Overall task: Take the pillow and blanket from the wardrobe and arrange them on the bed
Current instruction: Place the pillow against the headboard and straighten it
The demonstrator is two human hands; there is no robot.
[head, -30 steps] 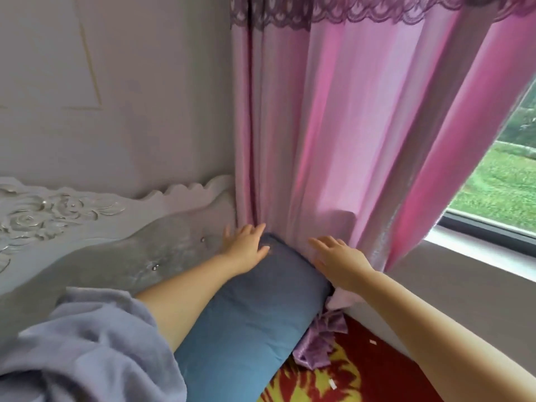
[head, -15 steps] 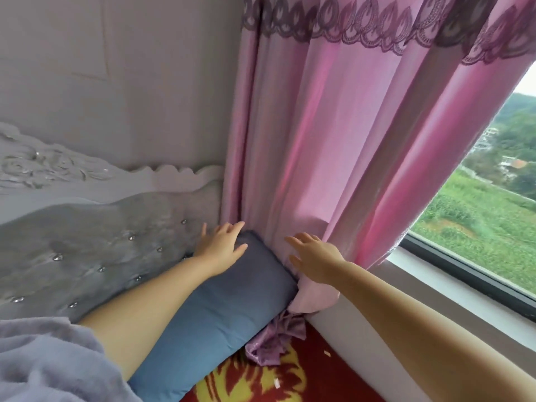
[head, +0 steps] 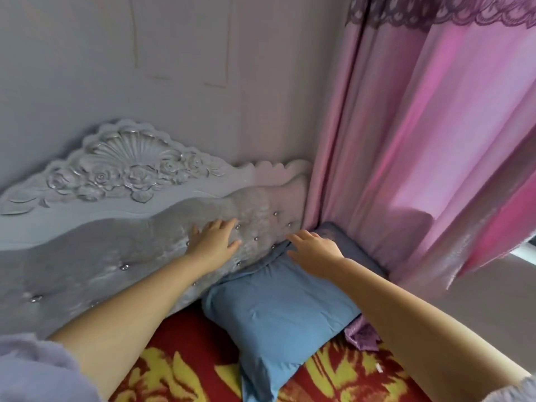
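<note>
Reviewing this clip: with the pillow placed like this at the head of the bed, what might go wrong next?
1. The blue pillow lies skewed, its far corner wedged between the tufted headboard and the pink curtain; it may end up crooked.
2. The right hand works close to the curtain and could snag it.
3. No blanket is visible, so that step looks unfinished.

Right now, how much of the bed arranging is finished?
Done: the blue fabric pillow lies at the padded grey headboard. In hand: the right hand rests open on it; the left hand touches the headboard. Left: the blanket, not visible here.
</note>
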